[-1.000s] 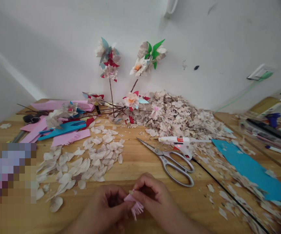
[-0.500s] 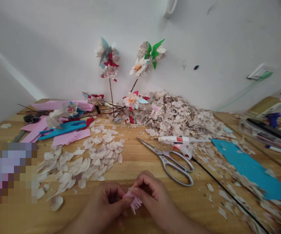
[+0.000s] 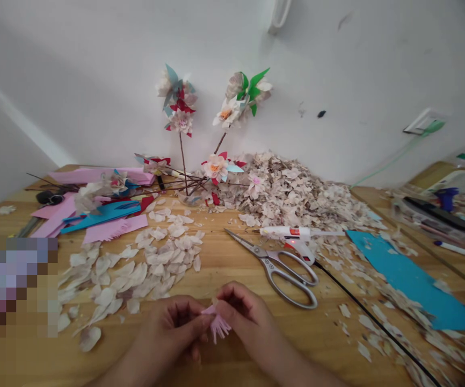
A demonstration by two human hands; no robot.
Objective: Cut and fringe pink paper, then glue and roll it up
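A small strip of pink fringed paper (image 3: 218,329) is pinched between my two hands, its cut fringe hanging downward. My left hand (image 3: 178,328) grips its left end between thumb and fingers. At the upper right end, my right hand (image 3: 242,312) closes on it with thumb and forefinger, hiding part of the strip. Silver scissors (image 3: 275,266) lie to the right beyond my hands, blades pointing to the upper left. Just behind their handles rests a white glue gun (image 3: 287,233) with a small red light. Loose pale petals (image 3: 164,255) are scattered ahead of my left hand.
A heap of dried petals (image 3: 292,185) lies against the wall. Paper flowers on twigs (image 3: 182,121) lean there too. Pink and blue paper (image 3: 107,212) lies at left, a blue sheet (image 3: 413,282) at right. A black cord (image 3: 361,301) crosses the right side.
My hands have shifted slightly left with the pink strip, and more of its fringe shows, spread out between them. The whole view has moved a little.
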